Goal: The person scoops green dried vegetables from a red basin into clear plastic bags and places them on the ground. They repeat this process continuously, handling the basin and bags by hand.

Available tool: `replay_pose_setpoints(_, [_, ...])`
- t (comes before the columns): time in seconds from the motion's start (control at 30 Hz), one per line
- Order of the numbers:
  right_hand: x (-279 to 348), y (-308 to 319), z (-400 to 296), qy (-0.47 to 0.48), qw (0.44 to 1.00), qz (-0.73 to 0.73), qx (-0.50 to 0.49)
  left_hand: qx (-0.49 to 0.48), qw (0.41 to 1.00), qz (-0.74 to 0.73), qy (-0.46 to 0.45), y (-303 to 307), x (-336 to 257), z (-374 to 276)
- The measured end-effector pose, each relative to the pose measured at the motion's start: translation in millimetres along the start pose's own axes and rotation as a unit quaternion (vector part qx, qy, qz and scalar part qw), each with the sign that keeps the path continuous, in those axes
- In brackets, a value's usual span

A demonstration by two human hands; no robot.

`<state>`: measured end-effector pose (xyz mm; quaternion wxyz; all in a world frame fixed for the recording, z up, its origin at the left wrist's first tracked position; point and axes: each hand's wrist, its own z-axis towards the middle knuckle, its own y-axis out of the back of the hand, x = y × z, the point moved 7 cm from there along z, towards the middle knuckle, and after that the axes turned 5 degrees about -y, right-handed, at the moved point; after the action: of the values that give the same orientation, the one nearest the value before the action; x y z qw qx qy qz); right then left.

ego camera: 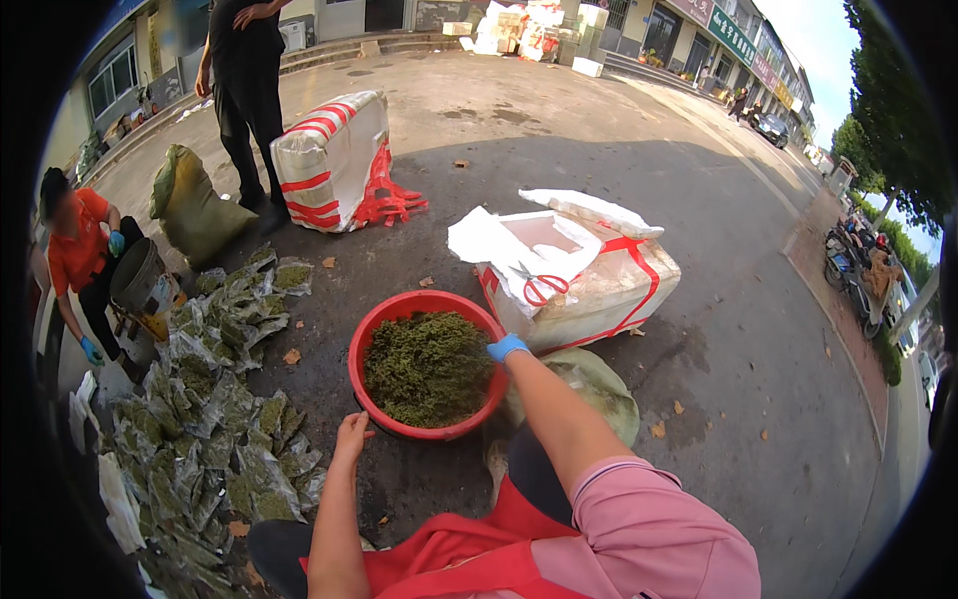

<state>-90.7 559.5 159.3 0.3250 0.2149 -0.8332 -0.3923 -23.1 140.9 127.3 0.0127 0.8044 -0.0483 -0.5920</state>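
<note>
A round red plastic basin point(441, 433) stands on the pavement before me. It holds a heap of dark green, clustered plant matter point(423, 367), which looks like seaweed. My right hand point(507, 348), in a blue glove, grips the basin's right rim. Bare, my left hand point(353, 436) is at the lower left rim with its fingertips against or just beside it; its grip is unclear. Left of the basin lie many clear plastic bags of the green matter point(258, 479). A pale green sack point(599, 389) lies partly under my right forearm.
Beyond the basin stands an opened foam box point(606, 292) with red tape and red-handled scissors point(542, 288) on top. Another taped foam box point(322, 165) and a full woven sack point(194, 202) are farther off. A gloved co-worker point(82, 239) sits by a bucket point(146, 277); another person point(251, 90) stands.
</note>
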Motion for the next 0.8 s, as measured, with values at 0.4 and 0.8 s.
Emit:
replay_pose_setpoints(0.4, [18,-33,31,-0.142,0.982,0.114,-0.053,-0.12,0.989,-0.085,-0.037,-20,10,27])
replay_pose_setpoints(0.8, [72,-78,6,-0.012,0.991,0.119,0.059,-0.234,0.961,-0.12,-0.084,60,18,1])
